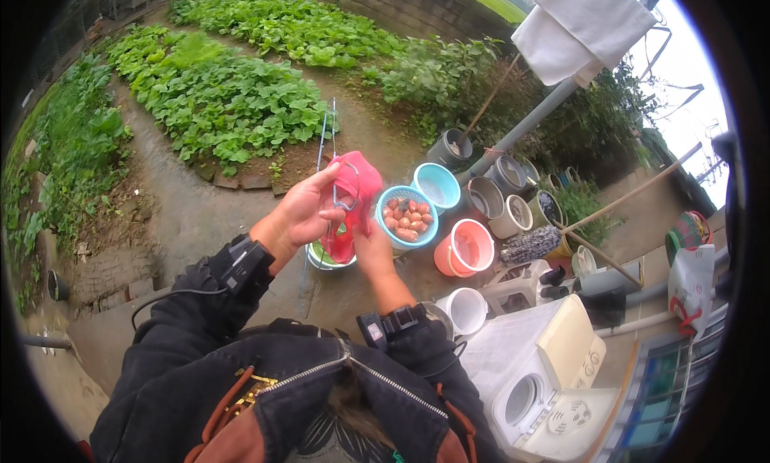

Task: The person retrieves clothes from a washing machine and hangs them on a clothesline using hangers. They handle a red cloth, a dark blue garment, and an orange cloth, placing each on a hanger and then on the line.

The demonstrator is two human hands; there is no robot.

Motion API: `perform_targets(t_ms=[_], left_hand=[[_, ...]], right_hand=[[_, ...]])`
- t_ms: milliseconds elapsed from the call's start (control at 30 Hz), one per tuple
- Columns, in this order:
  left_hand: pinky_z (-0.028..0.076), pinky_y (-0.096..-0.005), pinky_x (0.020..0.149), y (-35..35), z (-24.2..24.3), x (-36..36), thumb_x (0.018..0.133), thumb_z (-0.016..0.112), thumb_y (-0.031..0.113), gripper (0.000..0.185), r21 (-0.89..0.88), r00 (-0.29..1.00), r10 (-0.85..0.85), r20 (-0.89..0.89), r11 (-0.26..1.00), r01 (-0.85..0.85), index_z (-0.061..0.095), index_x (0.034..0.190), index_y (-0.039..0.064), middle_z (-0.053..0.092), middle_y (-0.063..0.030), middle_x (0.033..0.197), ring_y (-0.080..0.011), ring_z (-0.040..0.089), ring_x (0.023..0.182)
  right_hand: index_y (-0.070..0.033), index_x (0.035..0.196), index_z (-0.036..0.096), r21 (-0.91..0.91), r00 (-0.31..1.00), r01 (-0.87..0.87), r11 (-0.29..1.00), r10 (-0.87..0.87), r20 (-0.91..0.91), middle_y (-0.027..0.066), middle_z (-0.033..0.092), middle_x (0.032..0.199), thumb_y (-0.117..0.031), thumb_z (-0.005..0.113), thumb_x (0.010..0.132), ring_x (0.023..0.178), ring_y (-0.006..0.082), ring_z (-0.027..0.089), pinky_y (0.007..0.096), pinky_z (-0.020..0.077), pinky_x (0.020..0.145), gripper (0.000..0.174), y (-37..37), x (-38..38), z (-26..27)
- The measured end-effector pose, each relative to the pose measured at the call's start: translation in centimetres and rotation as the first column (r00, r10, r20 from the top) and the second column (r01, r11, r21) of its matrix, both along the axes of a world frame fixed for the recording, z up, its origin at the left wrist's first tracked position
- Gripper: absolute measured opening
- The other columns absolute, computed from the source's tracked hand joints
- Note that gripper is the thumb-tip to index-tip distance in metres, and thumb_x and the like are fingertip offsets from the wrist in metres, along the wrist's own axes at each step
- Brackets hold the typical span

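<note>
A pinkish-red cloth [359, 173] hangs between my two hands, with a pale blue wire hanger [344, 206] against it. The thumb and fingers of my left hand [299, 213] pinch the cloth's upper left side by the wire. Lower on the right, my right hand [374, 249] grips the cloth's bottom edge, its fingertips partly hidden by the fabric. Thin bluish lines [325, 135] rise above the cloth. Beneath it stands a pale basin [320, 264] with something green inside, half covered by my hands and the cloth.
Right of my hands, a blue basket [385, 199] of reddish-brown tubers stands near a light blue bucket [437, 185] and an orange bucket [464, 247]. A white bucket [468, 311] and an open twin-tub washing machine [529, 367] are nearer. Vegetable beds [222, 96] lie ahead; a white cloth [580, 26] hangs on a pole.
</note>
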State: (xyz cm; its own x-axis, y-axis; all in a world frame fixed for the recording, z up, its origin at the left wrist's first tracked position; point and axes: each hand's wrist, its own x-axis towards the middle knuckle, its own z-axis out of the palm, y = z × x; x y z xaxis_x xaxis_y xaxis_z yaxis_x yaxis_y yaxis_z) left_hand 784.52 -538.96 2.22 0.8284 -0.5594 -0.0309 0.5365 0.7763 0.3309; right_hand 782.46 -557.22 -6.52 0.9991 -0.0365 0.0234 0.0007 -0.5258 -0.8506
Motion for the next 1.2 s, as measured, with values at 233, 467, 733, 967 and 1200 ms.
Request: perform_targets(t_ms=[233, 467, 733, 967, 1200], left_hand=[[0.031, -0.0195, 0.045, 4.4, -1.7, 2.4, 0.104, 0.049, 0.031, 0.036, 0.328, 0.952, 0.287, 0.105, 0.894, -0.305, 0.05, 0.138, 0.021, 0.061, -0.0013, 0.129, -0.0108, 0.063, 0.094], [0.034, -0.0123, 0.043, 2.5, -5.2, 0.7, 0.096, 0.063, 0.039, 0.048, 0.484, 0.986, -0.1, 0.135, 0.875, 0.022, 0.052, 0.131, 0.007, 0.062, -0.0107, 0.129, -0.012, 0.064, 0.111], [0.048, -0.0207, 0.067, -1.5, -7.4, -2.6, 0.09, 0.072, 0.024, 0.04, 0.764, 0.862, -0.364, 0.352, 0.644, -0.039, 0.061, 0.126, 0.009, 0.069, 0.0009, 0.101, -0.0039, 0.061, 0.083], [0.026, -0.0166, 0.039, -0.4, -6.6, -0.6, 0.099, 0.059, 0.024, 0.02, 0.583, 0.997, -0.047, 0.065, 0.813, 0.0, 0.064, 0.112, 0.011, 0.065, 0.0052, 0.08, 0.0001, 0.049, 0.057], [0.02, -0.0182, 0.037, -0.3, -8.8, 0.0, 0.098, 0.061, 0.029, 0.017, 0.674, 0.997, 0.077, -0.005, 0.737, -0.054, 0.061, 0.097, 0.012, 0.056, 0.0055, 0.072, -0.0023, 0.038, 0.047]], right_hand=[[-0.003, 0.11, 0.064, 0.853, 0.974, 0.052, 0.52, 0.163, -0.159, 0.0053, 0.067, 0.102, -0.013, 0.054, 0.095, 0.094, 0.0161, 0.064, 0.0318, 0.0512, 0.085, 0.02, -5.0, 1.1, 3.4], [-0.005, 0.127, 0.052, 0.989, 0.94, 0.133, 0.058, 0.309, -0.144, 0.0099, 0.06, 0.126, -0.018, 0.044, 0.102, 0.12, 0.0269, 0.056, 0.0452, 0.0424, 0.108, 0.029, -4.5, 1.1, 7.3], [-0.004, 0.118, 0.056, 0.989, 0.941, 0.082, 0.124, 0.316, -0.118, 0.0081, 0.062, 0.119, -0.02, 0.05, 0.102, 0.118, 0.0254, 0.057, 0.0453, 0.0442, 0.106, 0.023, -4.8, 2.5, 7.0], [0.004, 0.124, 0.057, 0.594, 0.842, 0.003, 0.804, 0.319, -0.436, 0.0156, 0.067, 0.115, -0.022, 0.066, 0.094, 0.104, 0.0244, 0.067, 0.0352, 0.0544, 0.09, 0.041, -8.2, 0.4, 4.6], [0.002, 0.124, 0.06, 0.478, 0.968, -0.239, 0.845, 0.248, 0.044, 0.0062, 0.065, 0.113, -0.005, 0.068, 0.087, 0.104, 0.0129, 0.061, 0.0293, 0.0516, 0.088, 0.038, -2.9, -1.6, -0.7]])
